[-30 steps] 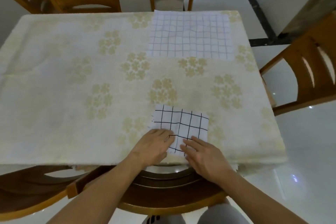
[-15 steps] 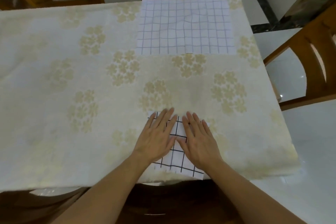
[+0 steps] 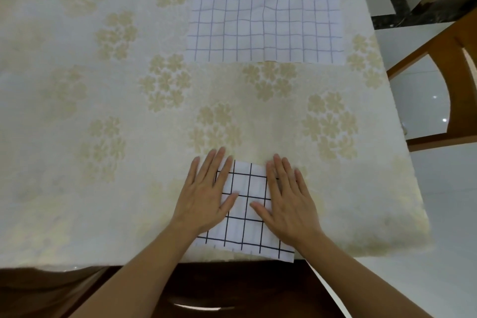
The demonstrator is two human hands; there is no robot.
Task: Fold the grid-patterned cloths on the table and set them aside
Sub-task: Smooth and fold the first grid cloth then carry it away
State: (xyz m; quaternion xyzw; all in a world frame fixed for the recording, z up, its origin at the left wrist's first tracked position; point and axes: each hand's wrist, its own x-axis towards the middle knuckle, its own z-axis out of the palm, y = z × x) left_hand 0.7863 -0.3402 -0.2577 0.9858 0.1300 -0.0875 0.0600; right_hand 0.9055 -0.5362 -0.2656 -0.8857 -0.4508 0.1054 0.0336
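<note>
Both hands have slid apart since half a second ago, baring the middle of the folded black-grid cloth [image 3: 245,210] at the table's [image 3: 77,137] six o'clock edge. Largest, the unfolded cloth [image 3: 265,15] lies at one o'clock. Left hand [image 3: 206,195] and right hand [image 3: 289,204] press flat, fingers spread wide, gripping nothing.

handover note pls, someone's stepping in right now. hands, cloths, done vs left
Left hand: open, flat, palm down on the left side of the folded black-grid cloth.
Right hand: open, flat on its right side.
Folded black-grid cloth: at the near table edge, near corner slightly overhanging.
Larger pale-grid cloth: spread flat at the far side of the table, untouched.
Done: the small cloth looks folded.
Left: set it aside, then fold and set aside the far one.
</note>
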